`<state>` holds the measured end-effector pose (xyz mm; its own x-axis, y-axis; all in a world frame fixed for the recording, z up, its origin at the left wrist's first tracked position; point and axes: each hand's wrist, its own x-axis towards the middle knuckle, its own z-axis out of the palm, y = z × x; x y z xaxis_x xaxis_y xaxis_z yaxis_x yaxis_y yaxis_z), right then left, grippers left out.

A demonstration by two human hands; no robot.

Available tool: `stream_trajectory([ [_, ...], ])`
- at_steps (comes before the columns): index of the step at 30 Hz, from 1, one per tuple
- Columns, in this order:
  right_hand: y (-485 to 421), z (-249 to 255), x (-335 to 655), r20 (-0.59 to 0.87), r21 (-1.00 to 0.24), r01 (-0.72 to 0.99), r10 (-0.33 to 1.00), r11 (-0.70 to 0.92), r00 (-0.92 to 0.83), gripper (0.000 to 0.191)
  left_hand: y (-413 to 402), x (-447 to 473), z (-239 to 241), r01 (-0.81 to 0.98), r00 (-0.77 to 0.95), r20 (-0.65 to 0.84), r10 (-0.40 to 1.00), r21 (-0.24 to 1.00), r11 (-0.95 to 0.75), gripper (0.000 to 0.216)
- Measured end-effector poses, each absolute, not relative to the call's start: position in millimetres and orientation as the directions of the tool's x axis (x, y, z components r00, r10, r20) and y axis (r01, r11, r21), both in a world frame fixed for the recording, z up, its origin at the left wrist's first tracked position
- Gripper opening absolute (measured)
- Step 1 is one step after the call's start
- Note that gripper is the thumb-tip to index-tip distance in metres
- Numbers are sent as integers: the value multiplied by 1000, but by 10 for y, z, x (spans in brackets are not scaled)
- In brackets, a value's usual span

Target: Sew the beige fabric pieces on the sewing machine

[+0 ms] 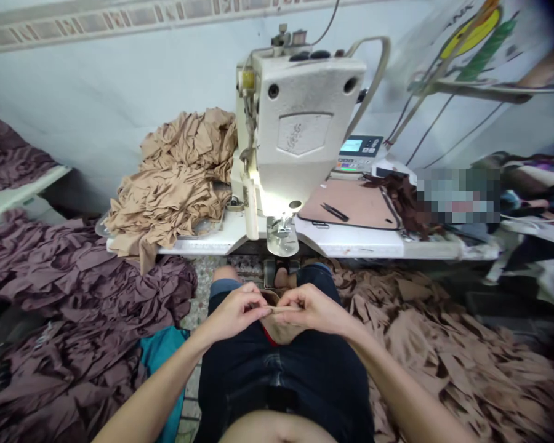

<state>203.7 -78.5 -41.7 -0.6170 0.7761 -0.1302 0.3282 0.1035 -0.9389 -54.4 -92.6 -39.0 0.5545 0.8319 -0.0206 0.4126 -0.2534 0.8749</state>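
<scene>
Over my lap, both hands pinch the edge of a small tan piece of fabric (284,331). My left hand (240,311) has thumb and fingertips closed on its left end. On the other side, my right hand (311,311) grips the same edge, fingers curled. The folded edge runs between the two hands, and the cloth hangs below them. A bit of red shows at its lower left. Just beyond the hands stands a white sewing machine (305,117), its lamp lit above the metal needle plate (282,241).
A heap of tan fabric (175,184) lies on the white table (360,245) left of the machine. Thread snips (335,212) rest on a pink mat (355,197) at right, before a control panel (360,151). Purple cloth (74,289) and brown cloth (443,344) pile up beside my legs.
</scene>
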Motion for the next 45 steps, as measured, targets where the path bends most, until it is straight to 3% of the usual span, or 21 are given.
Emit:
stream_trajectory([
  [3,-729,-371,2135,-125,-932,330,721,150,-681,38,-927,-481,-360,318,627,22,779,905,-282,31],
  [6,-716,-325,2205,-56,-937,272,675,218,-735,40,-951,-445,-398,256,651,-45,757,953,-164,36],
  [9,-733,-291,2235,53,-940,205,712,271,-700,35,-987,-416,-456,239,561,-105,821,970,-39,37],
  [13,-778,-295,2194,11,-978,165,815,130,-579,40,-980,-380,-434,129,369,-94,924,990,50,31],
  [16,-810,-298,2133,-51,-993,114,869,6,-493,45,-929,-394,-340,47,310,-76,948,997,64,41],
  [20,-855,-216,2076,19,-994,96,927,60,-375,46,-849,-489,-219,197,377,53,925,971,-136,36],
  [24,-946,-33,2044,176,-946,209,934,247,-311,43,-786,-562,-162,372,414,267,870,823,-429,27],
  [32,-905,155,1986,383,-877,276,919,393,-90,32,-671,-377,57,326,337,321,885,842,-430,31],
  [38,-623,91,1976,341,-918,225,939,326,33,36,-471,-284,138,273,234,241,942,914,-301,29],
  [45,-437,-58,1998,219,-976,3,975,219,39,33,-352,-163,225,211,23,129,991,969,-131,30],
])
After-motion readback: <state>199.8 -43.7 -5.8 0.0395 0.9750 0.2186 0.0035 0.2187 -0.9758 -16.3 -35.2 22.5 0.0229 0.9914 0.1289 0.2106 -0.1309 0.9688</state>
